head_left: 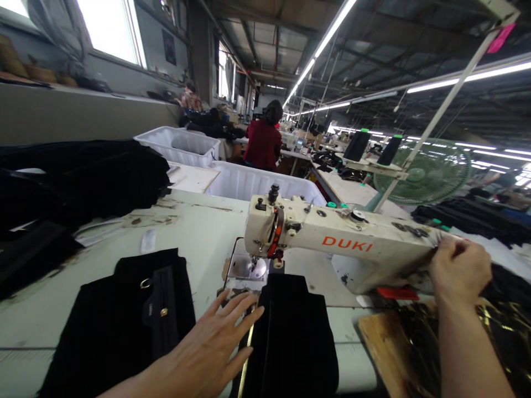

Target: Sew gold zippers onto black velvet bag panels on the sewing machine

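My left hand [215,342] lies flat with fingers spread on the left edge of a black fabric piece [294,331] that reaches up to the needle plate [248,267] of a cream sewing machine [344,243]. A gold zipper strip [248,345] runs along that edge under my fingers. My right hand [458,269] is at the right end of the machine body, its fingers curled against it; what they grip is hidden. A second black piece with a gold ring and snap [153,298] lies to the left of my left hand.
Heaps of black cloth [74,182] fill the left side of the table. White plastic bins [249,179] stand behind the machine. Thread cones [357,145] and a green fan [427,174] are at the right. A person in red [263,142] sits further back. A wooden board [385,348] lies near the right.
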Action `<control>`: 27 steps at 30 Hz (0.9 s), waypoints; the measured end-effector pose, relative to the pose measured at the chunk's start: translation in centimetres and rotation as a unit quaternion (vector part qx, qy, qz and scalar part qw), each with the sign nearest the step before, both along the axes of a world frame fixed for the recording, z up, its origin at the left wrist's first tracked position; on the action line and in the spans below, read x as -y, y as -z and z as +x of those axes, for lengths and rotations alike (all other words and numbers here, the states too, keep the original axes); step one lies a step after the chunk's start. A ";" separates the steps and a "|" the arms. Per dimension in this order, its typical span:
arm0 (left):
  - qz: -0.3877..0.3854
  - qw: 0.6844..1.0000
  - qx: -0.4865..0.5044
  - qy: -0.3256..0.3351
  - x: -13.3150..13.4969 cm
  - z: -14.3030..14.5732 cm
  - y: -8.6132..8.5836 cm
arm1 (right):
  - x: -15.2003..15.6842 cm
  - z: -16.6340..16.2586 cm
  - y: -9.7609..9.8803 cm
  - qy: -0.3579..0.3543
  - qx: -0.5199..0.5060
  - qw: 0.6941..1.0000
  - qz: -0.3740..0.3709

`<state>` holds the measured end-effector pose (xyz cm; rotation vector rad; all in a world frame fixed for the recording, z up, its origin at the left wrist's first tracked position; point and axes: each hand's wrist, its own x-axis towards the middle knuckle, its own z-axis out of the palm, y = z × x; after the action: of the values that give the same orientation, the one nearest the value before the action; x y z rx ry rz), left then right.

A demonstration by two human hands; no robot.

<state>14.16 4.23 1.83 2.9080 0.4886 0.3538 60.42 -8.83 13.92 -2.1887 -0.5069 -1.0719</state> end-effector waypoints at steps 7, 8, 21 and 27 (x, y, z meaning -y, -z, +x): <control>0.033 0.999 0.012 0.030 0.7 0.0 -0.3 | -0.4 -14.2 3.9 -0.213 0.129 0.968 -0.010; 0.040 0.999 0.021 0.024 0.8 -0.1 -0.1 | -1.3 -17.2 5.2 -0.375 0.087 0.918 -0.093; -0.172 0.936 0.250 -0.181 1.6 0.4 1.8 | -6.5 -25.4 9.3 -0.620 -0.159 0.709 -0.297; -0.221 0.910 0.344 -0.073 1.9 1.1 -1.2 | -3.3 -27.2 8.7 -0.702 -0.200 0.671 -0.129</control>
<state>15.30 2.37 3.01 2.1227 0.5643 1.0758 33.22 -5.56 5.17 -1.3618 -1.7508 0.3550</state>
